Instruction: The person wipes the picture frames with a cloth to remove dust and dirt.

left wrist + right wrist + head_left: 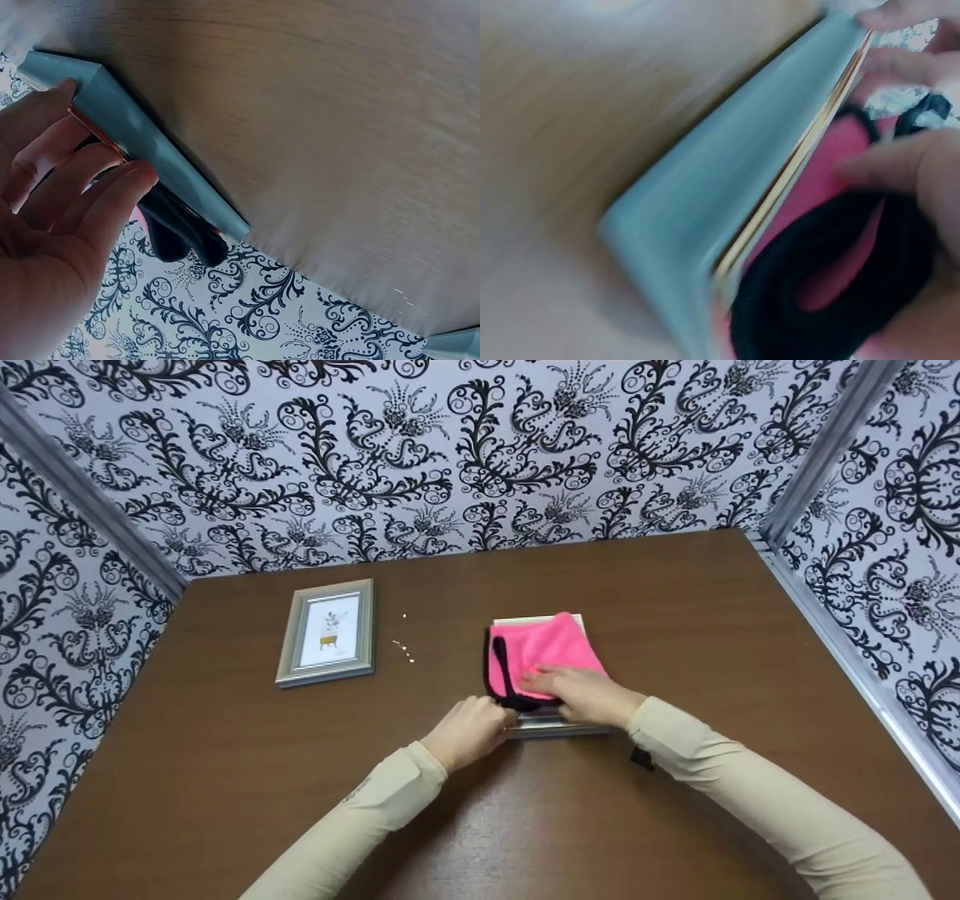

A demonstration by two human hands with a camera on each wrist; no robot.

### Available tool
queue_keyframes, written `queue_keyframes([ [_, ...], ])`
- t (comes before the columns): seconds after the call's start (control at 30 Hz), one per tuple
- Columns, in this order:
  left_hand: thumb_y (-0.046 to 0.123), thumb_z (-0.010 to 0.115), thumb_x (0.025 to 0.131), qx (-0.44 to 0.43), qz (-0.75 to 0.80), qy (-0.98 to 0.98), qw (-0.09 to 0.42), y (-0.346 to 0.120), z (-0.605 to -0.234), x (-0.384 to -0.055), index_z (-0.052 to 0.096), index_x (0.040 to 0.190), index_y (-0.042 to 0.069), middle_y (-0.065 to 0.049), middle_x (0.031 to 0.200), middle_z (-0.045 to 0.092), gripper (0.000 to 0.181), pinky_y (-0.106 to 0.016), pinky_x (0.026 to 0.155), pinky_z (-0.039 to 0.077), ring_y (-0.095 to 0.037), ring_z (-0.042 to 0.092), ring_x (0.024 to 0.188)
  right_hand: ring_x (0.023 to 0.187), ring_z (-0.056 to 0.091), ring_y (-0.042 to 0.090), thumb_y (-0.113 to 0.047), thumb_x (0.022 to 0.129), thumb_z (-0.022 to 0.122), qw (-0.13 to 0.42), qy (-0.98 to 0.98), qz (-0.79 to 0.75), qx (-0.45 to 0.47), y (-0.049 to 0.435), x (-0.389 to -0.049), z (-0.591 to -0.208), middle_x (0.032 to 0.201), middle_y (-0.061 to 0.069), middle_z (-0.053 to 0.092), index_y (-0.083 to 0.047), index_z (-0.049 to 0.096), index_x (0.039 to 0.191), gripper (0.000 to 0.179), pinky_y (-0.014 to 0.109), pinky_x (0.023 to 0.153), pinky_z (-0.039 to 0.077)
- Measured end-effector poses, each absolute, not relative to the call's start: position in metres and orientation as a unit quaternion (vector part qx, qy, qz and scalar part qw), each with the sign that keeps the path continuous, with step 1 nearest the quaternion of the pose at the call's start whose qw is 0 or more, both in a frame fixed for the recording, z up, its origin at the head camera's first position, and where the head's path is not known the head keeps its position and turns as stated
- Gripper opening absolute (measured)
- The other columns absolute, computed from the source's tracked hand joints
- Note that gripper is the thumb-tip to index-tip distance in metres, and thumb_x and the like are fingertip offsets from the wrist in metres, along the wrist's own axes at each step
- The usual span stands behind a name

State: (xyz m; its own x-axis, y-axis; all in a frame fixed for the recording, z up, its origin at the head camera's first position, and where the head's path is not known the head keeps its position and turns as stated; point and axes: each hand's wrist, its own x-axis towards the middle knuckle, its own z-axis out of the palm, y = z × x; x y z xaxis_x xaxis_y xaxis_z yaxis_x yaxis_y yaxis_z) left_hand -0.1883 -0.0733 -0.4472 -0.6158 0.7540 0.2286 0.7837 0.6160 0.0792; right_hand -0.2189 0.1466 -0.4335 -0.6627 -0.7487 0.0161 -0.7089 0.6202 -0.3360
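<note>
A pink cloth with black trim covers most of a silvery picture frame lying on the table. My left hand grips this frame at its near left corner, fingers bent over the edge. In the left wrist view the frame's side runs past the fingertips, and dark trim bunches beside them. My right hand holds the cloth down on the frame near its front edge. The right wrist view has the pink fabric and its folded black border at the fingers. Whatever picture lies beneath is hidden.
Another framed picture, with a small plant drawing, lies at the left of the brown table. Several small white bits are scattered between the two frames. Patterned walls enclose the table at the back and sides.
</note>
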Motion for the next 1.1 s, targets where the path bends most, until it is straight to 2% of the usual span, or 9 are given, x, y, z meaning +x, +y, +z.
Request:
queue_keyframes([
  [0.17, 0.013, 0.077, 0.077, -0.432, -0.072, -0.893, 0.100, -0.072, -0.448, -0.190, 0.062, 0.072, 0.012, -0.004, 0.066, 0.062, 0.016, -0.039, 0.051, 0.051, -0.027, 0.061, 0.057, 0.131, 0.043, 0.034, 0.018, 0.076, 0.057, 0.058, 0.880, -0.127, -0.454, 0.165, -0.219, -0.432, 0.137, 0.014, 0.053, -0.002, 0.057, 0.133, 0.060, 0.047, 0.106, 0.035],
  [0.27, 0.013, 0.076, 0.075, -0.431, -0.067, -0.893, 0.107, -0.071, -0.447, -0.190, 0.060, 0.070, 0.012, -0.004, 0.066, 0.061, 0.017, -0.038, 0.050, 0.050, -0.026, 0.060, 0.056, 0.126, 0.048, 0.034, 0.014, 0.079, 0.062, 0.009, 0.892, -0.055, -0.449, 0.171, -0.214, -0.432, 0.135, 0.012, 0.055, -0.006, 0.060, 0.131, 0.056, 0.048, 0.103, 0.039],
  [0.4, 0.011, 0.075, 0.074, -0.429, -0.074, -0.894, 0.106, -0.071, -0.446, -0.189, 0.057, 0.067, 0.012, -0.002, 0.063, 0.058, 0.020, -0.036, 0.047, 0.049, -0.025, 0.059, 0.054, 0.114, 0.056, 0.036, 0.005, 0.083, 0.063, -0.087, 0.904, 0.047, -0.415, 0.175, -0.203, -0.437, 0.126, 0.013, 0.060, -0.006, 0.064, 0.123, 0.042, 0.049, 0.092, 0.046],
  [0.53, 0.011, 0.075, 0.073, -0.428, -0.083, -0.894, 0.106, -0.069, -0.446, -0.190, 0.055, 0.064, 0.012, -0.002, 0.061, 0.057, 0.022, -0.036, 0.047, 0.049, -0.024, 0.059, 0.053, 0.105, 0.058, 0.039, 0.001, 0.085, 0.061, -0.134, 0.915, 0.100, -0.366, 0.174, -0.191, -0.442, 0.116, 0.017, 0.061, -0.002, 0.065, 0.116, 0.031, 0.050, 0.081, 0.051],
  [0.63, 0.012, 0.076, 0.073, -0.425, -0.085, -0.895, 0.103, -0.067, -0.446, -0.191, 0.056, 0.064, 0.012, -0.002, 0.060, 0.058, 0.022, -0.036, 0.048, 0.050, -0.023, 0.059, 0.053, 0.098, 0.059, 0.041, 0.000, 0.085, 0.063, -0.142, 0.921, 0.113, -0.344, 0.170, -0.183, -0.444, 0.111, 0.019, 0.062, 0.001, 0.065, 0.113, 0.028, 0.048, 0.073, 0.053],
  [0.73, 0.013, 0.078, 0.073, -0.422, -0.096, -0.896, 0.098, -0.066, -0.447, -0.192, 0.058, 0.065, 0.012, -0.001, 0.060, 0.059, 0.021, -0.036, 0.049, 0.050, -0.022, 0.058, 0.053, 0.090, 0.060, 0.038, -0.001, 0.079, 0.069, -0.143, 0.923, 0.100, -0.343, 0.164, -0.177, -0.444, 0.106, 0.019, 0.064, 0.002, 0.064, 0.109, 0.031, 0.045, 0.061, 0.054],
  [0.83, 0.015, 0.080, 0.074, -0.423, -0.126, -0.893, 0.091, -0.068, -0.448, -0.195, 0.062, 0.068, 0.011, 0.001, 0.060, 0.060, 0.020, -0.035, 0.050, 0.051, -0.020, 0.058, 0.052, 0.087, 0.060, 0.036, -0.002, 0.075, 0.070, -0.136, 0.922, 0.074, -0.355, 0.159, -0.174, -0.444, 0.106, 0.018, 0.065, 0.002, 0.064, 0.109, 0.035, 0.044, 0.055, 0.054],
  [0.97, 0.017, 0.081, 0.077, -0.431, -0.166, -0.886, 0.035, -0.073, -0.442, -0.204, 0.068, 0.075, 0.010, 0.001, 0.066, 0.065, 0.015, -0.030, 0.054, 0.052, -0.016, 0.062, 0.058, 0.093, 0.062, 0.035, -0.003, 0.080, 0.065, -0.118, 0.919, 0.050, -0.374, 0.156, -0.174, -0.444, 0.113, 0.017, 0.064, 0.000, 0.064, 0.115, 0.036, 0.045, 0.058, 0.055],
  [1.1, 0.009, 0.077, 0.078, -0.434, -0.179, -0.882, -0.040, -0.076, -0.427, -0.221, 0.073, 0.084, 0.007, -0.002, 0.076, 0.071, 0.007, -0.028, 0.064, 0.054, -0.016, 0.066, 0.068, 0.099, 0.062, 0.035, -0.004, 0.083, 0.064, -0.115, 0.915, 0.041, -0.384, 0.157, -0.174, -0.445, 0.116, 0.016, 0.064, -0.001, 0.064, 0.120, 0.036, 0.046, 0.064, 0.055],
])
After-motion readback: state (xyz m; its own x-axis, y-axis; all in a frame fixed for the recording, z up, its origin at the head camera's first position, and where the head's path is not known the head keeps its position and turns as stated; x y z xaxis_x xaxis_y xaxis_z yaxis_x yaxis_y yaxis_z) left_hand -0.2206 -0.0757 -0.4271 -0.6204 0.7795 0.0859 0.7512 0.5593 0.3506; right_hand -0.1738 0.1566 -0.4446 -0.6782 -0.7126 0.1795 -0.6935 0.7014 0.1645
